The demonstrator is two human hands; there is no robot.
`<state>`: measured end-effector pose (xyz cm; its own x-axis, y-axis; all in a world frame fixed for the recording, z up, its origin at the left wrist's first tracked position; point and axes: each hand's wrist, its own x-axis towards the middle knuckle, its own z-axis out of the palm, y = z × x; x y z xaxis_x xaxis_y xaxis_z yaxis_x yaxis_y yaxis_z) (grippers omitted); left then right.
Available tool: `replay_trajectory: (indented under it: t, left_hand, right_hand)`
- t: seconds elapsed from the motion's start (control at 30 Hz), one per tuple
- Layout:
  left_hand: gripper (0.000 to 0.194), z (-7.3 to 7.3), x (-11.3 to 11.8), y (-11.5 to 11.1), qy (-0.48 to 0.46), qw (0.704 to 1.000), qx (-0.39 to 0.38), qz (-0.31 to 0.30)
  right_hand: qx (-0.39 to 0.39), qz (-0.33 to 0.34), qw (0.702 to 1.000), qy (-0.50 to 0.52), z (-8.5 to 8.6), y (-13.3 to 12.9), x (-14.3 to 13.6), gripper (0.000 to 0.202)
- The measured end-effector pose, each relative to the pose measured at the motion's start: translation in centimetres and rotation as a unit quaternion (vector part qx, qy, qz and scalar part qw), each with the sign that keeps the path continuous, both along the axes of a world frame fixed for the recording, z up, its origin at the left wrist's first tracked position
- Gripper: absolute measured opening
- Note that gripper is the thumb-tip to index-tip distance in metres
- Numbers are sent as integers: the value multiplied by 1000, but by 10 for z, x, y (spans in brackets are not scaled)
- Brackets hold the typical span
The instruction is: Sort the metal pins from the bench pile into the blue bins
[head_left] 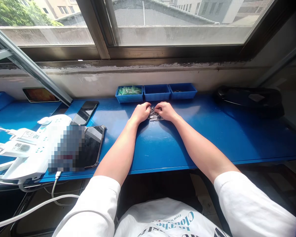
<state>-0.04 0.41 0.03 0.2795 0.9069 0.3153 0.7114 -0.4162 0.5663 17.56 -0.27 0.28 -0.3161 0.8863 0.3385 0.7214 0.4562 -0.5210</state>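
A small heap of thin, dark, shiny pieces (155, 116) lies on the blue tabletop (160, 148) between my hands. They look like small metal pins or screws, but their exact kind is too small to tell. My left hand (141, 112) rests at the left side of the heap, its fingers curled in against it. From the right, my right hand (165, 111) reaches over the heap with thumb and fingers drawn together at its top edge. Whatever sits between the fingertips of either hand is hidden or too small to make out.
Behind the heap stand three blue bins: the left bin (129, 98) with green-and-clear packets, the middle bin (157, 96), and the right bin (184, 94) with a few dark pieces. Phones (86, 112) and a white power strip (45, 144) lie left; a black bag (251, 100) lies right.
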Motion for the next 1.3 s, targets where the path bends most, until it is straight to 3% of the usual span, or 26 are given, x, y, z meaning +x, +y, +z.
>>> replay_trajectory:
  t: [0.47, 0.77, 1.07, 1.3]
  left_hand:
    - [34, 0, 1, 0, -28, 999, -8, -17]
    - [36, 0, 0, -1, -19, 1000, -14, -15]
    - [34, 4, 0, -3, -8, 1000, -17, -11]
    - [23, 9, 2, -8, -56, 997, 8, -42]
  right_hand:
    - [-19, -3, 1000, -25, -1, 6, 0, 12]
    - [-15, -10, 997, -79, 6, 2, -2, 16]
    - [-61, -12, 984, -168, 8, 2, -5, 25]
    - [-28, -10, 993, -117, 8, -1, 0, 32]
